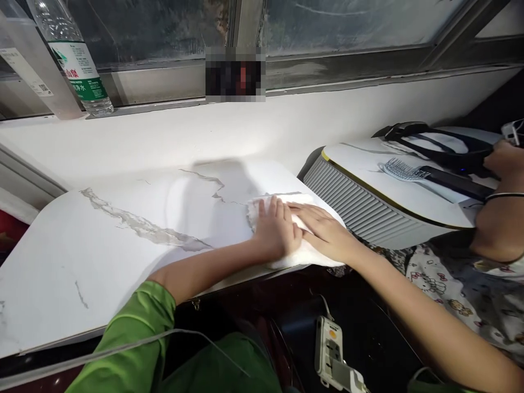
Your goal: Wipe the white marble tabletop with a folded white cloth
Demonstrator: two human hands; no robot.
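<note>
A white cloth (309,252), probably a towel or wipe, lies crumpled on the right end of a white marble-patterned tabletop (135,180). My left hand (276,229) presses down on the cloth, palm low and fingers stretched forward over it. Close against it on the right, my right hand (327,232) also rests flat on the cloth with its fingers extended toward the left hand. Both hands press from above, and the cloth under the palms is hidden.
A water bottle (77,65) and a translucent container (41,65) stand on the window ledge. To the right, a ribbed cabinet (368,202) carries a hairbrush (434,177) and a black strap (446,139), near another person's arm (501,218). Below lies a power strip (329,349).
</note>
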